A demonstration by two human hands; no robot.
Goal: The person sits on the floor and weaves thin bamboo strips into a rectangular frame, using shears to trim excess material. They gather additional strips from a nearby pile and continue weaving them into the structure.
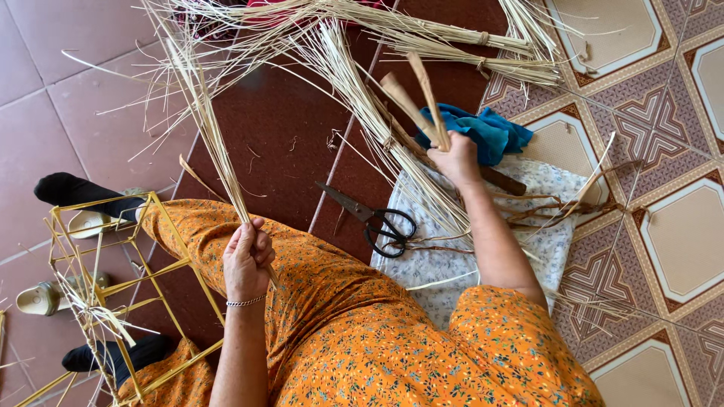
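Sitting on the tiled floor [90,68] in an orange flowered garment [392,339], working with pale straw-like strands.

Left hand [247,260]: fingers [260,245] curling fully closed around the lower end of a thin bundle of strands [204,113]. Long axis running up and slightly leftward from the fist, free ends fanning out toward the top of the view, far beyond the knuckles.

Right hand [456,160]: fingers wrapping tight around two flat tan sticks [415,94], both angling up and to the left out of the fist, tips splaying apart like an open V. Sticks' tips lying close against the larger heap of strands [362,83], which is sweeping diagonally from top centre down toward the white patterned cloth [445,264].

Lying between the two hands, nearer the right forearm: black-handled scissors [373,218], blades pointing up-left, partly on the cloth. Just beyond the right hand: a crumpled blue cloth [486,132].

Standing at the left edge: a yellow wire frame [113,264], well apart from the right hand, near the left elbow.

Left bundle and the sticks staying apart, not touching; heap reaching closer to the right hand than to the left.
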